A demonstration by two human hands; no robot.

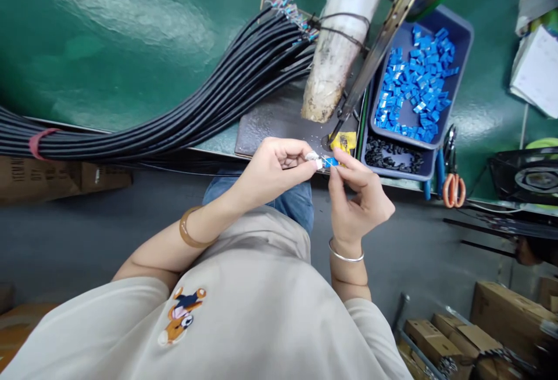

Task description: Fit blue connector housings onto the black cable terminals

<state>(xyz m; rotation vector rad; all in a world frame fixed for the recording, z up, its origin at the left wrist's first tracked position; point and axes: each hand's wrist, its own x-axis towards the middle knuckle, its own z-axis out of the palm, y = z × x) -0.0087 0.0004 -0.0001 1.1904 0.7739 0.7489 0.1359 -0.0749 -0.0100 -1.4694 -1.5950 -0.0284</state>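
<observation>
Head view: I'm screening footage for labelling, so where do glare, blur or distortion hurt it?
Head view, broad pale glare on the green tabletop, upper left; head view, corners look stretched, wide-angle; head view, fine detail on the pinched blue piece is hard to read.

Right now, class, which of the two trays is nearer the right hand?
The tray of black parts; the other tray, of blue pieces, lies farther off.

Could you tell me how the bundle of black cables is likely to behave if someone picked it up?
The black cable bundle would probably flex rather than stay rigid, since it curves smoothly across the bench. It is likely fairly heavy, with many cables packed together. The loose ends may splay, as the only tie visible is the red band at the far left.
</observation>
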